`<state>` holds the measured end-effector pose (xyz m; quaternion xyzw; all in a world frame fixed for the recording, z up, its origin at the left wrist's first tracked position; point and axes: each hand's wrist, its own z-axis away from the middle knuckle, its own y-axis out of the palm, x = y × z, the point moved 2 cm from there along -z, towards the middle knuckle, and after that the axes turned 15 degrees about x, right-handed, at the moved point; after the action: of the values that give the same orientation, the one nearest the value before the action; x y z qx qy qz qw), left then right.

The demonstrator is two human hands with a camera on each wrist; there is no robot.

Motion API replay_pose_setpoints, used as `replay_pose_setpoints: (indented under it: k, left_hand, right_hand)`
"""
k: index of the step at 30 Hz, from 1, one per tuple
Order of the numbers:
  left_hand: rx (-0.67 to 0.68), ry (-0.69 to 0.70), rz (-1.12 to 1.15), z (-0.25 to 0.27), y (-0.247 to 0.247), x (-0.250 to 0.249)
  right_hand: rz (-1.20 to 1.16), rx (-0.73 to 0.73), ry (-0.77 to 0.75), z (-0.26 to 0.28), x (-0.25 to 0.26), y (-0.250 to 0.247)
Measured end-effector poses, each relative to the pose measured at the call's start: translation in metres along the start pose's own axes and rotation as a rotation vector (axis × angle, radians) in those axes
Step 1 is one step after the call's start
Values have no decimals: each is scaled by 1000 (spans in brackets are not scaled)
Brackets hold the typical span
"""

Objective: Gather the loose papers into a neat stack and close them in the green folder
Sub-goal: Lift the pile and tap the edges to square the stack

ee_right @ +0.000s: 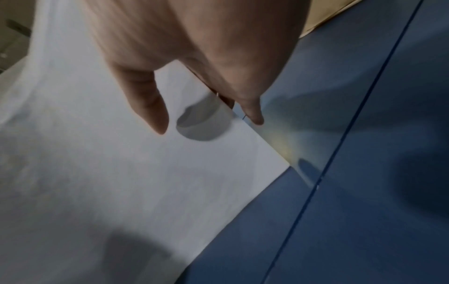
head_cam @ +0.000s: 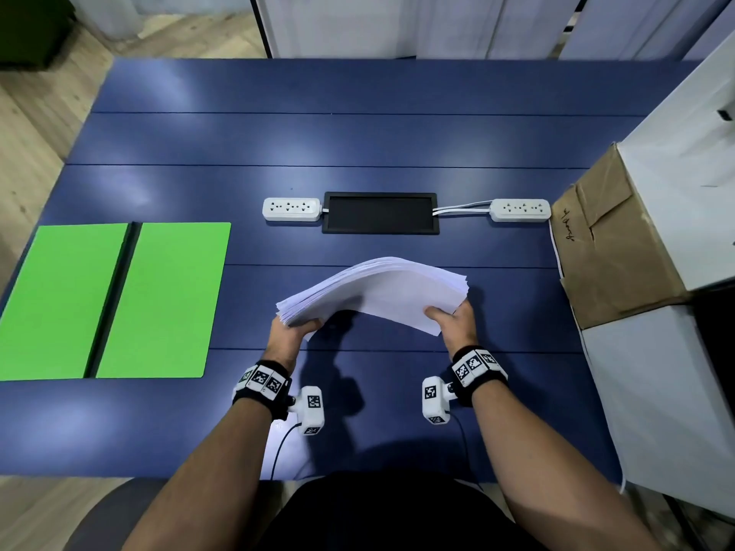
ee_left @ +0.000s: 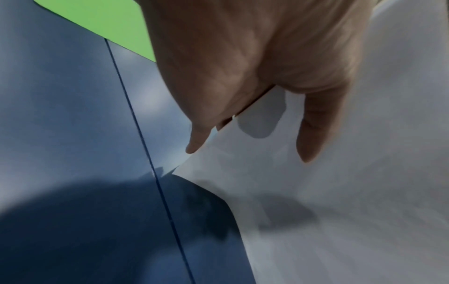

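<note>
The box at the tabletop's right edge carries a line of dark handwriting on its flap, too small to read. The wristbands bear black-and-white square code markers; no other writing shows.

Both hands hold the papers as one stack lifted above the tabletop and bowed upward in the middle. The left hand grips the stack's left near corner, the right hand its right near corner, each with the thumb on top and the fingers under the sheets. The folder lies open and flat well to the left, its dark spine between two green leaves.

Only the head view shows the two power strips and the black panel between them. The left wrist view shows the thumb lying on the top sheet and a corner of the folder behind. The right wrist view shows that thumb likewise on the paper, with a strip of the box beyond.
</note>
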<state>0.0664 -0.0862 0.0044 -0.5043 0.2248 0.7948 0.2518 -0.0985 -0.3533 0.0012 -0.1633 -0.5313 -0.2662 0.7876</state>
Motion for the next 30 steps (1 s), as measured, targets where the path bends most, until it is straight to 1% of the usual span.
replay_pose_setpoints:
  k: [4, 7, 11, 16, 20, 23, 26, 30]
  left_hand:
    - [-5, 74, -67, -4, -10, -8]
    - [18, 61, -72, -6, -10, -8]
    - [2, 60, -58, -8, -13, -8]
    - [3, 91, -42, -8, -7, -11]
    - [17, 91, -3, -7, -15, -9]
    - [4, 53, 15, -4, -17, -8]
    - [22, 3, -32, -7, -13, -6]
    - [13, -58, -53, -15, -6, -2]
  right_hand:
    - [-55, -23, -65, -2, 11, -7]
    - [-60, 23, -93, -3, 16, -1]
    - [-60, 21, -122, -4, 20, -1]
    - [-1, 53, -150, -5, 21, 2]
    - [17, 97, -178, -4, 25, -10]
    - [-24, 120, -115, -4, 15, -20]
    - [-33, 137, -24, -4, 1, -17]
    - [-47, 38, 37, -1, -7, -9]
